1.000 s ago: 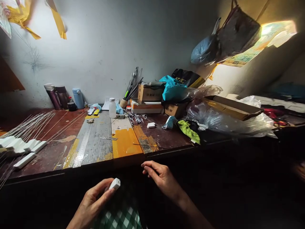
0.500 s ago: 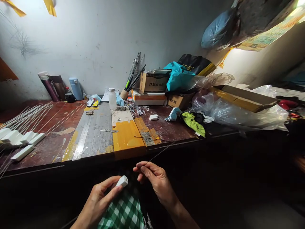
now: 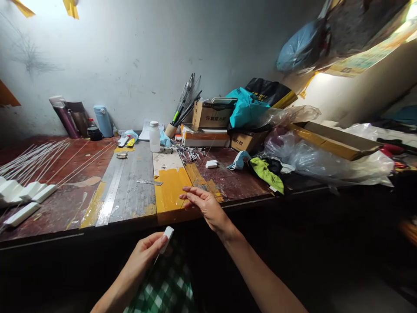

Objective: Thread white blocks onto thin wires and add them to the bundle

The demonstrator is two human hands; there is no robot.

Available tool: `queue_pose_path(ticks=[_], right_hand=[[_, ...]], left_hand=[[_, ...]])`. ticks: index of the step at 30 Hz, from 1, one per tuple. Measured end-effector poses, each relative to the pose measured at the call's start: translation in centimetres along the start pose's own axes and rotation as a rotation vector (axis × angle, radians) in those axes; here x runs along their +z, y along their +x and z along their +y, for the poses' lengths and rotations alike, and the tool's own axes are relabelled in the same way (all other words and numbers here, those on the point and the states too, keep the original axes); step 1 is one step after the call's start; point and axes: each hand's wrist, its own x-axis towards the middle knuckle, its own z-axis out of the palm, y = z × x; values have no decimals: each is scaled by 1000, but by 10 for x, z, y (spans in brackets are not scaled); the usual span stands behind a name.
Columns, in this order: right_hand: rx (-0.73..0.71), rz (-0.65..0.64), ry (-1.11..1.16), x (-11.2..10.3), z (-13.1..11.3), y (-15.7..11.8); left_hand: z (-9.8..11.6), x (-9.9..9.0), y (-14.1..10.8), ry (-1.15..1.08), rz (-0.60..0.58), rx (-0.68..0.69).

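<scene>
In front of the bench edge, my left hand (image 3: 147, 251) is closed on a small white block (image 3: 167, 238), pinched between thumb and fingers. The block stands tilted, and a thin rod shows below it. Higher and to the right, my right hand (image 3: 202, 204) is over the front edge of the bench, thumb and fingers pinched on a thin dark wire. The wire is faint; it seems to slant up over the bench and a short end points down toward the block. Block and wire are apart.
On the bench (image 3: 130, 195) lie a steel ruler (image 3: 112, 191), white blocks with thin rods (image 3: 22, 213) at left, a plastic bottle (image 3: 154, 137), another white block (image 3: 211, 164), a face mask (image 3: 239, 160) and a green cloth (image 3: 265, 174). Boxes (image 3: 213, 115) and plastic bags stand behind.
My right hand has moved up over the bench edge, and the wire now points more steeply upward. The block in my left hand has turned more upright, showing a rod below it.
</scene>
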Motion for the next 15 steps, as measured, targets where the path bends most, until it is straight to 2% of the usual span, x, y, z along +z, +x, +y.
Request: queue_pose_path(ticks=[8,15], right_hand=[[63,-2,-86,5,-7,37],[35,27,-214,11,-7,49]], left_hand=[[-8,3,24,-210,139,-126],[-13,7,25,-260,123,-101]])
